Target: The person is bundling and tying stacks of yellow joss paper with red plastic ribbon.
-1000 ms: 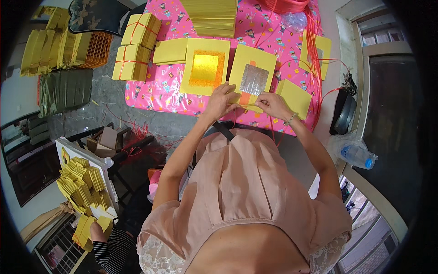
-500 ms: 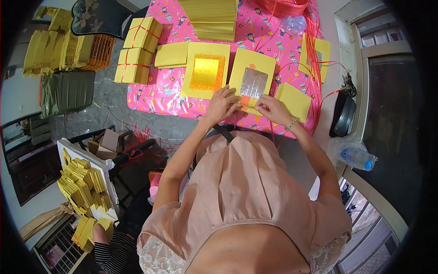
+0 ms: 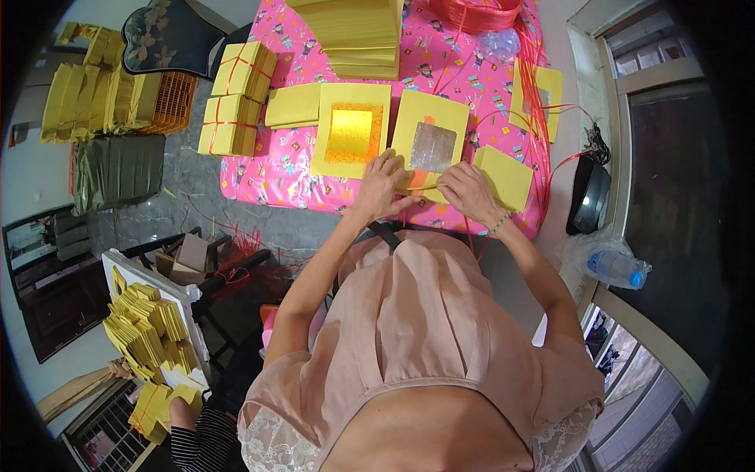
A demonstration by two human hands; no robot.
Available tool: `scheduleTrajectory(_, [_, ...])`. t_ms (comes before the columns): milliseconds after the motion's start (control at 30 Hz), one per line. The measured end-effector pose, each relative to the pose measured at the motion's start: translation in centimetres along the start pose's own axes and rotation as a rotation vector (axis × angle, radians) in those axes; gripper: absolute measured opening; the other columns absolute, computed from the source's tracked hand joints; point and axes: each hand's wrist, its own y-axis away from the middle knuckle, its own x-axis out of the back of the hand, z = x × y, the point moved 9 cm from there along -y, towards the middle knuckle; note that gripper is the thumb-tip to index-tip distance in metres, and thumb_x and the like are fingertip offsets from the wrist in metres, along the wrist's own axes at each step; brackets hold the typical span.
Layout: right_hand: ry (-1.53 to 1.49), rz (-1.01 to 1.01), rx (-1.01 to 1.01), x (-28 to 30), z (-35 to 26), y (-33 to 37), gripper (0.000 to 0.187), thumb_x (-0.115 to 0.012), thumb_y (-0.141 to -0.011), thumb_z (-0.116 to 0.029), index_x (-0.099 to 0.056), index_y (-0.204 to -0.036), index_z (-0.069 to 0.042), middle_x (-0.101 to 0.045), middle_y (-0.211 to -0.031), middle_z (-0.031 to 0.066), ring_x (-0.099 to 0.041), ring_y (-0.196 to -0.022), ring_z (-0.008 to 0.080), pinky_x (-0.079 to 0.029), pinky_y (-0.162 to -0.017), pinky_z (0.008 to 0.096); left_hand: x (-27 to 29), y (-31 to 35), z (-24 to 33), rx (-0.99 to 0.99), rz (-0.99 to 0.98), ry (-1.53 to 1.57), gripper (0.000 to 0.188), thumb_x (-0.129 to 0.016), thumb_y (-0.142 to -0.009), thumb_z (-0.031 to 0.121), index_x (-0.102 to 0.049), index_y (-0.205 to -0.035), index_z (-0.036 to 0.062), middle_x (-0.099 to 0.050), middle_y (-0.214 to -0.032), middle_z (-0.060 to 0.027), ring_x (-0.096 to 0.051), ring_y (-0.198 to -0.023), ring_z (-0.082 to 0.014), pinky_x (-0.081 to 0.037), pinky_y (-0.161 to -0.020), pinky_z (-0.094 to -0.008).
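A yellow paper sheet [image 3: 406, 118] with a silver foil square [image 3: 432, 148] lies at the table's near side, an orange strip showing around the foil. Its near edge is turned up in a narrow fold. My left hand [image 3: 379, 191] rests on the sheet's near left corner, fingers apart and thumb stretched toward the fold. At the near right corner, my right hand [image 3: 470, 193] has bent fingers closed on the folded edge; its fingertips are partly hidden. Left of this sheet is another yellow sheet [image 3: 322, 157] with a gold foil square [image 3: 351, 130]. A small yellow stack [image 3: 507, 179] sits beside my right hand.
The pink patterned table [image 3: 271, 173] also bears a tall yellow paper stack [image 3: 362, 47], tied bundles [image 3: 228, 126] and red plastic strands [image 3: 539, 102]. A plastic bottle [image 3: 617, 270] is at the right. At lower left, another person's hand [image 3: 181, 413] is by yellow paper piles [image 3: 145, 322].
My right hand has shifted slightly, its fingers now lying lower over the fold. My left thumb has moved nearer to me, off the folded edge. The whole view has tilted a little.
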Motion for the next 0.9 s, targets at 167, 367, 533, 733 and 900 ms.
scheduleTrajectory(167, [0.033, 0.086, 0.07, 2.6, -1.8, -2.3, 0.014, -0.067, -0.082, -0.017, -0.063, -0.092, -0.007, -0.058, -0.093, 0.0055, -0.054, -0.095, 0.024, -0.043, -0.082, 0.0379, -0.5, -1.4, 0.3, 0.072, 0.14, 0.087, 0.032, -0.07, -0.077, 0.01, -0.062, -0.107, 0.0052, -0.059, -0.121, -0.0149, -0.05, -0.121, -0.0364, -0.041, -0.1, -0.0447])
scheduleTrajectory(367, [-0.187, 0.362, -0.131, 7.3, 0.3, -4.1, 0.031, -0.061, -0.091, -0.021, -0.058, -0.115, -0.002, -0.054, -0.119, 0.0141, -0.051, -0.116, 0.0301, -0.039, -0.1, 0.0395, 1.6, -1.7, 0.0, 0.154, 0.356, 0.178, 0.04, -0.061, -0.069, -0.006, -0.06, -0.107, 0.005, -0.063, -0.1, -0.0134, -0.06, -0.093, -0.0338, -0.048, -0.082, -0.0427])
scheduleTrajectory(533, [-0.837, 0.624, -0.506, 5.1, 11.1, -4.5, 0.048, -0.042, -0.104, -0.033, -0.044, -0.136, 0.002, -0.046, -0.139, 0.017, -0.043, -0.132, 0.0286, -0.03, -0.112, 0.0403, 3.7, -1.1, -1.3, 0.275, 0.617, 0.486, 0.023, -0.058, -0.082, -0.008, -0.063, -0.103, 0.0011, -0.066, -0.092, -0.0114, -0.064, -0.086, -0.0249, -0.05, -0.079, -0.0334])
scheduleTrajectory(733, [-0.909, 0.565, -0.569, 3.4, 15.8, -7.8, 0.064, -0.024, -0.104, -0.051, -0.047, -0.135, 0.0, -0.052, -0.133, 0.0134, -0.049, -0.121, 0.0212, -0.037, -0.104, 0.0343, -0.6, -0.5, -4.4, 0.466, 0.71, 1.085, 0.012, -0.058, -0.092, 0.0, -0.062, -0.103, -0.0015, -0.065, -0.092, -0.0019, -0.058, -0.087, -0.0078, -0.047, -0.078, -0.026])
scheduleTrajectory(900, [-1.001, 0.544, -0.655, 2.5, 15.4, -8.1, 0.071, -0.021, -0.102, -0.058, -0.061, -0.114, -0.001, -0.068, -0.098, 0.0088, -0.06, -0.093, 0.0152, -0.045, -0.086, 0.0301, -3.0, 0.7, -5.7, 0.449, 0.561, 1.023, 0.016, -0.057, -0.09, -0.004, -0.061, -0.105, -0.0004, -0.064, -0.095, -0.002, -0.059, -0.089, -0.0096, -0.048, -0.081, -0.0257])
